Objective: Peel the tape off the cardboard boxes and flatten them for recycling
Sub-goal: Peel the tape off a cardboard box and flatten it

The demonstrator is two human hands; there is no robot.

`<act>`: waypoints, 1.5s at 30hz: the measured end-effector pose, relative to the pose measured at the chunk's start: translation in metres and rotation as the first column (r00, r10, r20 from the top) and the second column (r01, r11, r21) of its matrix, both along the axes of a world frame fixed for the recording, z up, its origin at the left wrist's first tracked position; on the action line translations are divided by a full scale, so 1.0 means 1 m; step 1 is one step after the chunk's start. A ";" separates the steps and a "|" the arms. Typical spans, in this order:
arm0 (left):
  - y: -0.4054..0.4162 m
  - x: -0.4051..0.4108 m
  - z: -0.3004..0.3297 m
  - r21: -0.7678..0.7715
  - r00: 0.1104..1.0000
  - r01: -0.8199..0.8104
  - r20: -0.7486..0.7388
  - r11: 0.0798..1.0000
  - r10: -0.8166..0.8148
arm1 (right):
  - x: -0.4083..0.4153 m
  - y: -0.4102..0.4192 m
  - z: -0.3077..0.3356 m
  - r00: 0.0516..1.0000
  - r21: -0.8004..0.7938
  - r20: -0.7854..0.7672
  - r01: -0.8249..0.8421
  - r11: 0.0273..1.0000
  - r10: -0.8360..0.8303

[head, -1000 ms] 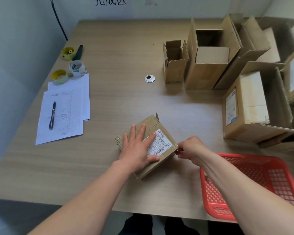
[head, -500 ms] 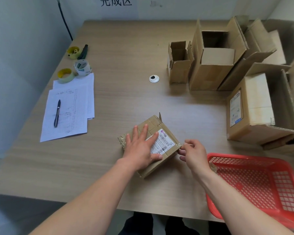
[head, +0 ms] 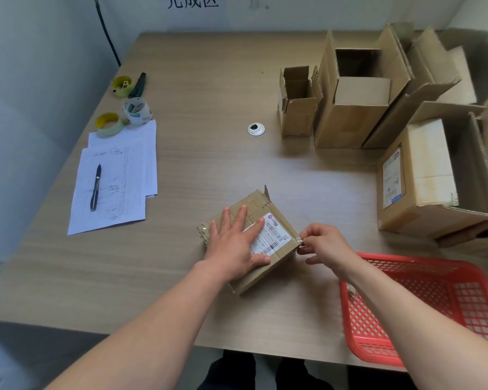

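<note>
A small brown cardboard box (head: 258, 205) with a white barcode label (head: 273, 235) lies on the wooden table (head: 209, 80), near the front middle. My left hand (head: 235, 244) presses flat on its top, fingers spread and straight. My right hand (head: 326, 244) is at the box's right corner, thumb and forefinger pinching a bit of clear tape (head: 301, 240) there. One small flap stands up at the box's far corner.
A red plastic basket (head: 423, 308) sits at the front right under my right forearm. Several open cardboard boxes (head: 358, 88) crowd the back right. At the left lie papers (head: 116, 181) with a pen (head: 95, 187) and three tape rolls (head: 137, 111).
My right hand's fingers have come to the box's right corner and closed on the tape edge. My left hand stays pressed on the box, which has not shifted.
</note>
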State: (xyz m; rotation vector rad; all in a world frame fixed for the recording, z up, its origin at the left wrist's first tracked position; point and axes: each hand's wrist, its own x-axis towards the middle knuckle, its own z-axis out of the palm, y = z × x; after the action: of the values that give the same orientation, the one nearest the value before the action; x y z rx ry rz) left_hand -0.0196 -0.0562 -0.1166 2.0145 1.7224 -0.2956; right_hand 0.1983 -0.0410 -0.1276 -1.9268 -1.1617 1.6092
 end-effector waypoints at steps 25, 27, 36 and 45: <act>0.004 -0.004 -0.007 -0.018 1.000 0.010 0.026 1.000 -0.009 | -0.016 -0.044 -0.012 0.951 0.399 0.144 0.196 0.896 -0.272; 0.005 -0.004 -0.006 -0.027 1.000 0.001 0.030 1.000 0.000 | -0.022 -0.046 -0.014 0.916 0.314 0.026 0.373 0.873 -0.401; 0.007 -0.010 -0.002 -0.041 0.996 -0.071 0.044 0.997 0.073 | -0.052 -0.050 -0.017 0.462 -0.310 -0.413 0.739 0.599 -0.785; -0.003 -0.013 -0.003 0.097 0.998 -0.046 0.037 0.994 0.042 | -0.036 -0.014 -0.006 0.779 -0.308 -0.181 0.535 0.787 -0.600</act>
State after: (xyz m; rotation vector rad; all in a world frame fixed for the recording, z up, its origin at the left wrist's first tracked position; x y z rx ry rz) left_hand -0.0330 -0.0590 -0.1196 2.0346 1.7890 -0.1638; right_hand 0.1623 -0.0546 -0.1340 -1.8653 -0.2206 1.6302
